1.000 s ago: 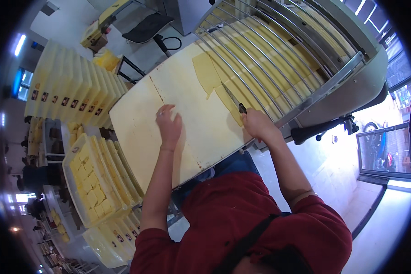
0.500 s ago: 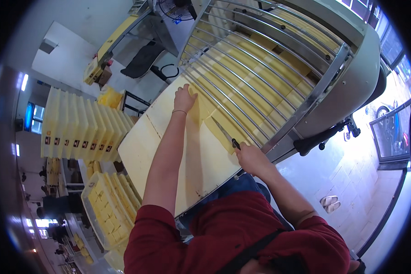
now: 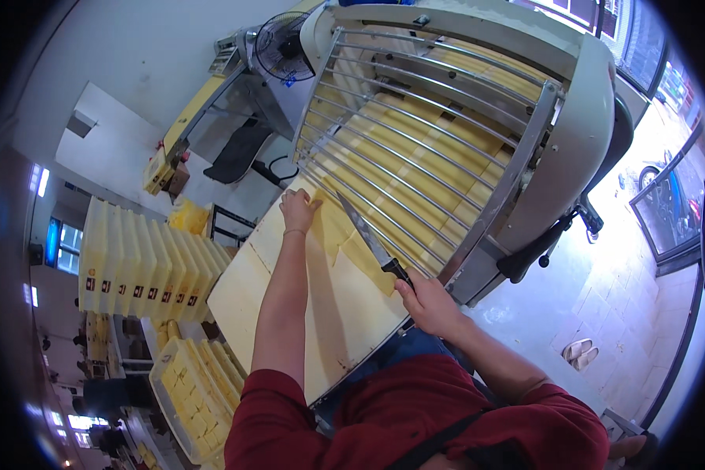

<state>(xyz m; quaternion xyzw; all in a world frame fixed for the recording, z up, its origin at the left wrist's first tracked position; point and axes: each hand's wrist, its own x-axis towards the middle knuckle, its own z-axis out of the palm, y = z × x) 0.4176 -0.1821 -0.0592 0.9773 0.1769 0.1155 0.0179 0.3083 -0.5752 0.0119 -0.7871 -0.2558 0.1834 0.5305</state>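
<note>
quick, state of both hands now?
Left hand: partly curled beside the yellow sheet; whether it grips it, can't tell.
Right hand: closed, holding the knife.

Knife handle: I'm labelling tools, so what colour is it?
The knife handle is black, best seen in the head view.

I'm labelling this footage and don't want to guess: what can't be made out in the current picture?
In the head view:
Rear of the knife handle: covered by the right hand.
Whether the left hand grips the yellow sheet: the hand itself blocks the contact.
Contents of the stacked trays: hidden by the tray walls.
Details of the blue vehicle at right: too small, near the blurred rim.
</note>
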